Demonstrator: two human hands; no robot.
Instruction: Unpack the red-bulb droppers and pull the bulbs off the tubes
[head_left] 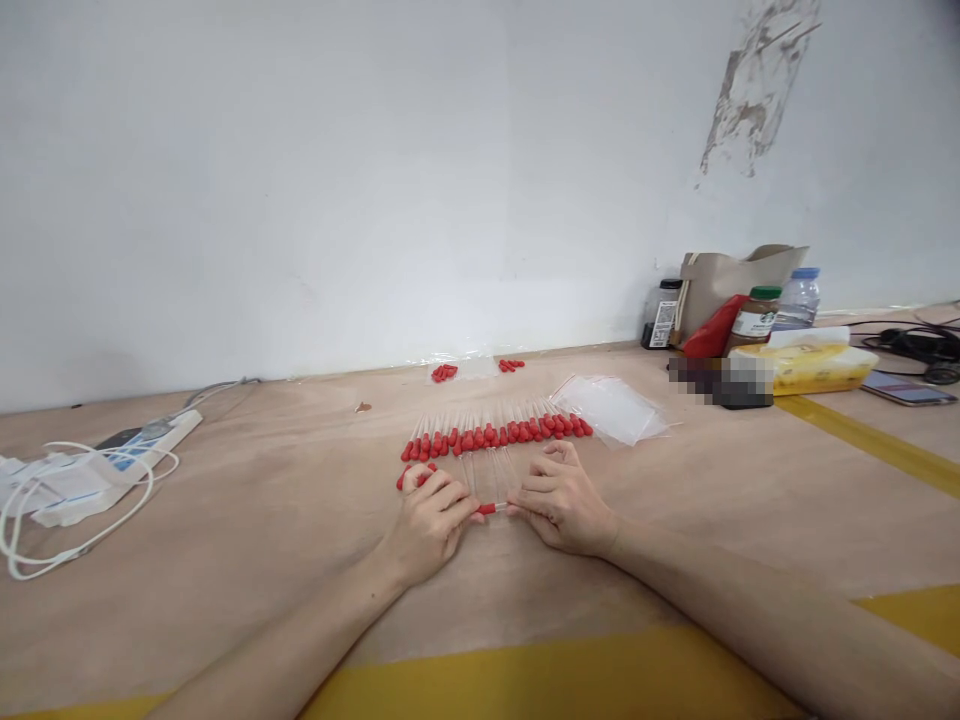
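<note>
My left hand (435,518) pinches a red rubber dropper bulb (487,509). My right hand (564,503) grips a thin clear glass dropper tube (502,506), whose near end meets the bulb between my fingertips; how deep it sits inside is too small to tell. Just beyond both hands lie a few bare glass tubes (493,472). Loose red bulbs (405,478) rest by my left fingers, partly covered by them. Farther back, a long row of glass droppers with red bulbs (489,437) lies side by side, bulbs toward me.
Clear zip bags (615,408) lie right of the row. Two small groups of red bulbs (444,373) sit on plastic near the wall. At right stand a tissue pack (817,368), a jar (753,318) and a water bottle (799,298). A power strip (127,465) with white cables lies left.
</note>
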